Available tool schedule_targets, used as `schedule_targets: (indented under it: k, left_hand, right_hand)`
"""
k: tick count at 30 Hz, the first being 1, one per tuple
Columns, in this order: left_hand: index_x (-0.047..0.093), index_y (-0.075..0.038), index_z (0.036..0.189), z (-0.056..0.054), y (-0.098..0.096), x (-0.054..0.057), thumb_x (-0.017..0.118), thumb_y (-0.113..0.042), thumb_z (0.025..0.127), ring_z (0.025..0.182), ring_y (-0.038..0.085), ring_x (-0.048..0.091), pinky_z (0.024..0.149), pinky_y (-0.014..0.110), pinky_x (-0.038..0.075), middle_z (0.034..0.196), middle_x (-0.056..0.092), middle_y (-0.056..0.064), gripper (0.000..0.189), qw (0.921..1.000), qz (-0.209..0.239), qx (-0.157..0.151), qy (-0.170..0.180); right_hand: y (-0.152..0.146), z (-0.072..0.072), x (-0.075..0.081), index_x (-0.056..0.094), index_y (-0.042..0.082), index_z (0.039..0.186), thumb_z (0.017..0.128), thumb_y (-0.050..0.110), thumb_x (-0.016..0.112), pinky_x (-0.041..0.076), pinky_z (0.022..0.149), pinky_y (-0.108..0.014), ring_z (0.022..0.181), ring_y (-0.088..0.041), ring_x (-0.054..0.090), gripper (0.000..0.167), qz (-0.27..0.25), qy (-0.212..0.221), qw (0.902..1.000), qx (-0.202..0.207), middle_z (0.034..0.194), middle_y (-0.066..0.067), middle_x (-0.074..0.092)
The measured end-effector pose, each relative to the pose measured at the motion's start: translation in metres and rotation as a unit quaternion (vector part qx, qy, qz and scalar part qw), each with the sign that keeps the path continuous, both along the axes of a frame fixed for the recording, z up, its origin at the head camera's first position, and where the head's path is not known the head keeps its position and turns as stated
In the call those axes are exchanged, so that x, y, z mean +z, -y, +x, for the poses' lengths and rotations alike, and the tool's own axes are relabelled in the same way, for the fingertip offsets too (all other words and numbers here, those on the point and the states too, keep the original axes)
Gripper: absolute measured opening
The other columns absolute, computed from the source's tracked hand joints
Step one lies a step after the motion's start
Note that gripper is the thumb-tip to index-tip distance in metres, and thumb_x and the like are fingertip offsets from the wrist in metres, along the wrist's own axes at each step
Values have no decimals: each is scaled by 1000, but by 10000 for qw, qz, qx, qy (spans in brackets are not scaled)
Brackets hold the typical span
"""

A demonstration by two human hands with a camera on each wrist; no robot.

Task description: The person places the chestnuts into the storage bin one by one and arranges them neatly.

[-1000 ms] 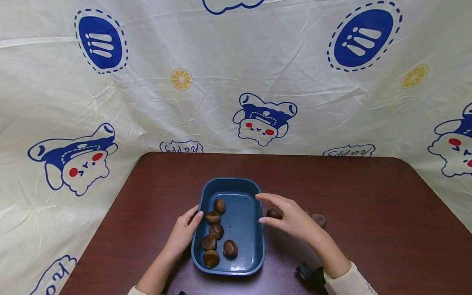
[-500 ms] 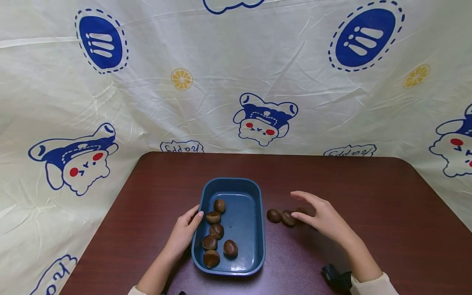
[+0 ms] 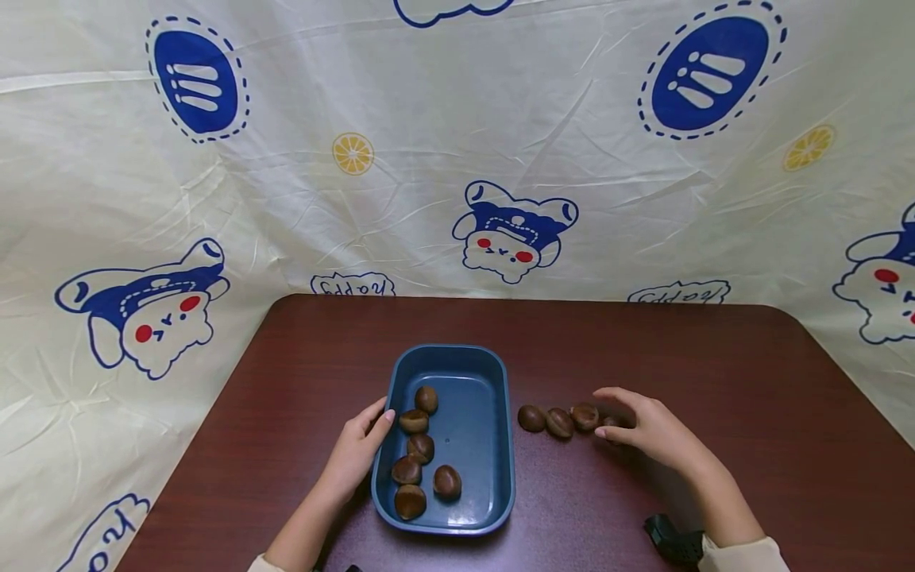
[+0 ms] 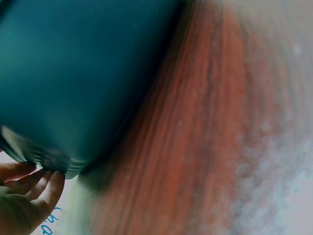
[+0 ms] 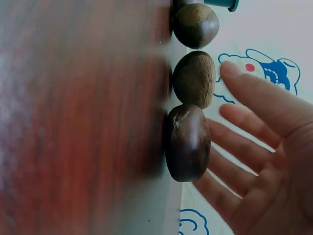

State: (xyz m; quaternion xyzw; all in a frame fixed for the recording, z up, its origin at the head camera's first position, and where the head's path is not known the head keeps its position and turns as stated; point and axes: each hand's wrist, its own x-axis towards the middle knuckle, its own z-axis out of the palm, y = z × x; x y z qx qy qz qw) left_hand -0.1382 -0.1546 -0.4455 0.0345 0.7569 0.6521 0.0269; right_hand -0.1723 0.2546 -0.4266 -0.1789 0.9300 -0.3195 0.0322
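Note:
My left hand (image 3: 357,446) holds the left side of a blue rectangular tray (image 3: 480,520), thumb at the rim and fingers against the outer wall. In the left wrist view those fingers (image 4: 51,188) touch the tray's lower edge (image 4: 73,98). Several brown chestnuts lie inside, mostly along the left wall, with one chestnut (image 3: 446,482) apart toward the middle. Right of the tray, several chestnuts (image 3: 560,423) form a row on the table. My right hand (image 3: 661,433) is at the row's right end, fingers spread, partly hiding the last chestnut (image 5: 188,144); nothing is gripped.
The dark red-brown table (image 3: 715,357) has rounded far corners. Behind it hangs a pale cloth (image 3: 422,222) printed with blue cartoon figures. A black wrist device (image 3: 672,542) is at my right sleeve (image 3: 743,556).
My right hand has moved right, from the tray's right rim along the row to its far end, uncovering the chestnuts there. The left hand and tray have stayed put.

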Motion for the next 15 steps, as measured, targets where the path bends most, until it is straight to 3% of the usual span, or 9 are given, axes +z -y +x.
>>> schedule_targets:
  k: [15]
  left_hand:
    - [45, 0, 130, -1, 0, -1, 49, -30, 93, 102, 27, 55, 82, 40, 46, 121, 53, 19, 48, 9999, -127, 36, -72]
  right_hand:
    - [-10, 0, -1, 59, 5, 108, 76, 16, 72, 42, 81, -49, 101, -33, 52, 36, 396, 184, 9989, 190, 106, -11, 59]
